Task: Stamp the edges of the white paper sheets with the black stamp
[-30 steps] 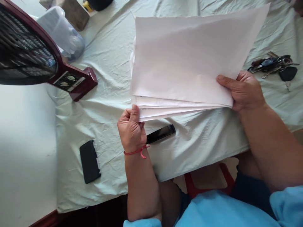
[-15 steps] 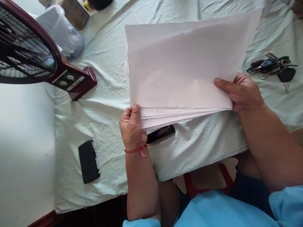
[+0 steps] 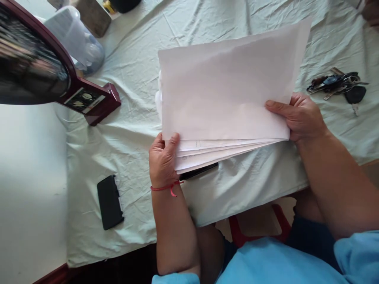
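Observation:
A stack of white paper sheets is held above a table covered with a pale green cloth. My left hand grips the stack's near left corner, thumb on top of the lower sheets. My right hand holds the near right corner, thumb pressed on the top sheet. The sheets fan apart slightly along the near edge. A dark phone lies on the cloth under the stack, mostly hidden by the paper.
A second black phone lies near the table's front left. A maroon fan stands at the left, a plastic jug behind it. A bunch of keys lies at the right. A red stool shows below the table.
The stack has come down and toward me, now covering most of the dark phone. My left thumb has shifted up onto the sheets' edge. The fan blades are blurred.

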### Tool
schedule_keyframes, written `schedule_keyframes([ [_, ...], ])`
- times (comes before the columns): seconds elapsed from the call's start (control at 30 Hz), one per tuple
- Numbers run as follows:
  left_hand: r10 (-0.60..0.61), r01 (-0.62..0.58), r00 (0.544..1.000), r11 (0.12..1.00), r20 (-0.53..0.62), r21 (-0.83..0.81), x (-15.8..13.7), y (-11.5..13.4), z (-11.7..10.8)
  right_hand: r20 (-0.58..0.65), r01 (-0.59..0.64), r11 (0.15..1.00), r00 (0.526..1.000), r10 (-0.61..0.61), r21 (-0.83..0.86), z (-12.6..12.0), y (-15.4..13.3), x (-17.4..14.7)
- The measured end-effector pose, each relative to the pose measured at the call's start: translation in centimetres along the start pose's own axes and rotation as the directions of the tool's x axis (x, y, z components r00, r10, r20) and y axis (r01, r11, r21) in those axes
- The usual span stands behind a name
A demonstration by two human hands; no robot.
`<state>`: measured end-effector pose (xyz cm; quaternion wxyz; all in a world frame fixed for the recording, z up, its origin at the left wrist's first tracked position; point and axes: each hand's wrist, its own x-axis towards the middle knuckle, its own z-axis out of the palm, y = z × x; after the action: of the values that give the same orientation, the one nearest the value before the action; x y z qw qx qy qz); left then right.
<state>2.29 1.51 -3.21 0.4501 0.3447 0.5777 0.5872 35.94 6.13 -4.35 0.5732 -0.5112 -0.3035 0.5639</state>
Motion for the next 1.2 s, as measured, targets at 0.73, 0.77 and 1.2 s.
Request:
schedule_keyframes([
  [0.73, 0.022, -0.026, 0.999, 0.997, -0.046, -0.069, 0.3, -0.2, 0.2, 0.06, -0.115, 0.993, 0.992, 0.114, 0.014, -0.1, -0.3, -0.4],
  [0.77, 0.032, -0.036, 0.998, 0.997, -0.05, -0.072, 0.3, -0.2, 0.3, 0.059, -0.106, 0.994, 0.993, 0.105, 0.012, -0.1, -0.3, -0.4],
  [1.2, 0.413, -0.395, 0.899, 0.909, -0.145, 0.134, -0.1, 0.6, 0.2, 0.041, 0.4, 0.916, 0.915, -0.402, 0.034, -0.4, 1.8, 0.6],
])
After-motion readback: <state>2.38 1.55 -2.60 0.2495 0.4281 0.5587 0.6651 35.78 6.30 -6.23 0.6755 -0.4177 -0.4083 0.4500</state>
